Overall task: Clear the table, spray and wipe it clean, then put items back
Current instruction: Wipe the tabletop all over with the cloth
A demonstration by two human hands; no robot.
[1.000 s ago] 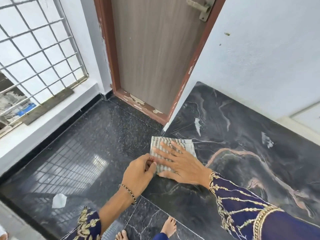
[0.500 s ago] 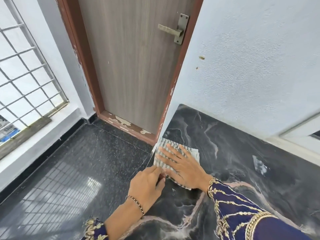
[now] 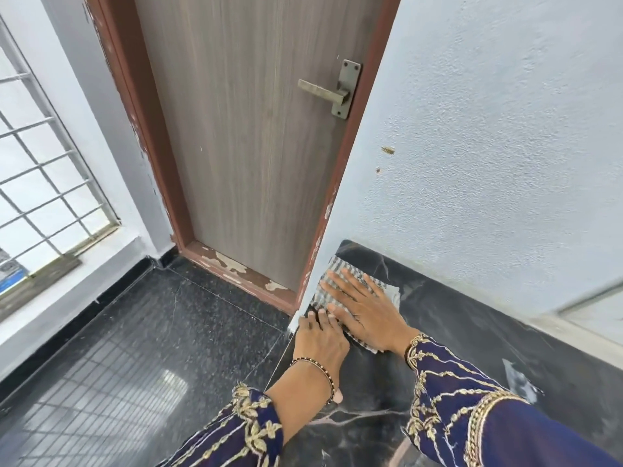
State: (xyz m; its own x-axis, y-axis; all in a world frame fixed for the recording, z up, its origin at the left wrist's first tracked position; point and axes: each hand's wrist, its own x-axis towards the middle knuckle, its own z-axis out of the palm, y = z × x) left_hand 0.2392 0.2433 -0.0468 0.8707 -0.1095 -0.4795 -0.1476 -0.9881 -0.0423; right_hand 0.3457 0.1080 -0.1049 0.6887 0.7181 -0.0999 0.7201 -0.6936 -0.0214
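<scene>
At the far left corner of the worktop [image 3: 472,335], a striped grey-and-white cloth [image 3: 337,269] lies flat on the dark veined stone. Its far edge is just beside the pale textured wall [image 3: 488,163], and its left edge runs along the worktop's left edge. The right hand [image 3: 367,313] presses on the cloth palm-down. Its grip is fully open, with the fingers straight and spread, pointing toward the corner. The left hand [image 3: 320,338] lies flat at the worktop's left edge, immediately beside the right hand. Its grip is also open, and the straight fingertips [image 3: 322,313] meet the near-left border of the cloth and clasp nothing.

The wall bounds the worktop on the far side. The left edge drops to a polished black floor [image 3: 135,348]. Bare stone extends to the right of the cloth and toward the person. Past the corner stands a closed wooden door [image 3: 253,146] with a lever handle [image 3: 323,92]. A grilled window [image 3: 40,183] is at far left.
</scene>
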